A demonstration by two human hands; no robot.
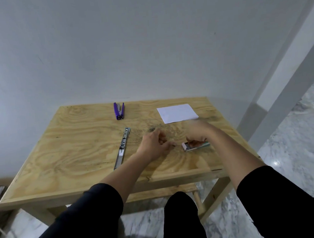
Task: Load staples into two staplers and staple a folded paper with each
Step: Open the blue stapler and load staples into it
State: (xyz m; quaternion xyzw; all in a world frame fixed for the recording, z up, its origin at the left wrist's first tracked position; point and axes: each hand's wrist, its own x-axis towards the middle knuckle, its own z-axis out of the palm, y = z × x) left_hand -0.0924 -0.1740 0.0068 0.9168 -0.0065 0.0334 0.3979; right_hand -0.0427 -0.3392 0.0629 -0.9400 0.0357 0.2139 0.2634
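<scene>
A purple stapler point(119, 110) lies near the far edge of the wooden table point(67, 151). A long silver stapler point(122, 150), laid flat, rests left of centre. White folded paper point(177, 113) sits at the far right. A small staple box point(195, 146) lies open at its left end, right of centre. My left hand point(155, 146) pinches a thin strip of staples point(173, 144) between thumb and fingertips, just left of the box. My right hand point(197, 134) bends down at the wrist, blurred, with its fingers on top of the box.
A white wall stands directly behind the table. A white slanted beam point(285, 86) rises at the right over a marble floor point(290, 148). My knee point(181, 208) is under the table's near edge.
</scene>
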